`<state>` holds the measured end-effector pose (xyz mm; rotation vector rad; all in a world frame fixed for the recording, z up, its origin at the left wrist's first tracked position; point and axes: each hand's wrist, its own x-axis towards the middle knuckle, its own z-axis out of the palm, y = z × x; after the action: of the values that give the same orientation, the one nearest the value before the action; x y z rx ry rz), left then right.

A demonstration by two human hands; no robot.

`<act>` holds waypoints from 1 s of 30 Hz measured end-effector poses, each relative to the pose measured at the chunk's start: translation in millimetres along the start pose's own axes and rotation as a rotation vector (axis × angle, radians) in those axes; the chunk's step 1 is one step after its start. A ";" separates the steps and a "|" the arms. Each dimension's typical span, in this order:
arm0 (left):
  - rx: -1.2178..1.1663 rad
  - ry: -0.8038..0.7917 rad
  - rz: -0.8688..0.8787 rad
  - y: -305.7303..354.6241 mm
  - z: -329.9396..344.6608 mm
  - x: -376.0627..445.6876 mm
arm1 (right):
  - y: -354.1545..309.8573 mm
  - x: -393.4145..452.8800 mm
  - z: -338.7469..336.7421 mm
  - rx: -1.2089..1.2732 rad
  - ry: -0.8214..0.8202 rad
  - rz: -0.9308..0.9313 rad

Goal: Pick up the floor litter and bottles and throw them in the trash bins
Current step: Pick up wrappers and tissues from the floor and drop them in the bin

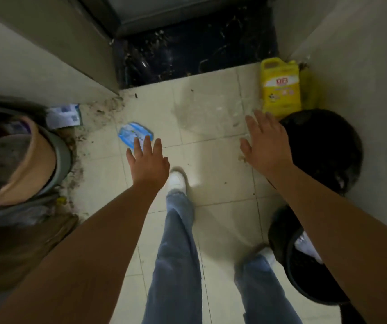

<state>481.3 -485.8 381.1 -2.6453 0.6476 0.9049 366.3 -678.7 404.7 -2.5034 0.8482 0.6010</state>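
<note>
A blue and white plastic wrapper (pixel 131 134) lies on the pale floor tiles, just beyond the fingertips of my left hand (pixel 148 162), which is open and empty. My right hand (pixel 266 141) is also open with fingers spread, hovering over the floor beside a black-lined trash bin (pixel 323 150). A yellow detergent jug (pixel 281 86) stands upright in the far right corner. A white and blue paper packet (pixel 63 115) lies against the left wall. A second black bin (pixel 305 265) with pale litter inside sits at the lower right, partly hidden by my right arm.
A grey bin (pixel 59 157) stuffed with a brown bag and rubbish stands at the left, with dirt scattered around its base. A dark marble threshold (pixel 195 57) and a door frame lie ahead. Walls close in on both sides. My legs and white shoes stand mid-floor.
</note>
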 end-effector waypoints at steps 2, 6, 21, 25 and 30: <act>-0.017 -0.049 -0.014 -31.9 -5.0 29.6 | -28.4 31.1 9.7 0.005 0.006 0.017; -0.140 -0.123 -0.091 -76.0 7.1 88.9 | -62.8 89.9 42.3 -0.010 -0.222 0.139; -0.376 -0.149 -0.318 -89.7 242.3 303.5 | -23.4 321.6 302.2 0.023 -0.207 0.418; -0.309 -0.081 -0.287 -93.6 262.1 324.5 | -15.1 328.6 337.2 0.128 -0.024 0.401; -0.316 -0.100 -0.192 -94.6 240.9 312.2 | -19.3 315.6 329.9 0.072 -0.076 0.308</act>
<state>625.1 -411.9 9.1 -2.8467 0.2362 1.1543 520.0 -638.7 -23.7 -2.2870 1.2153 0.7456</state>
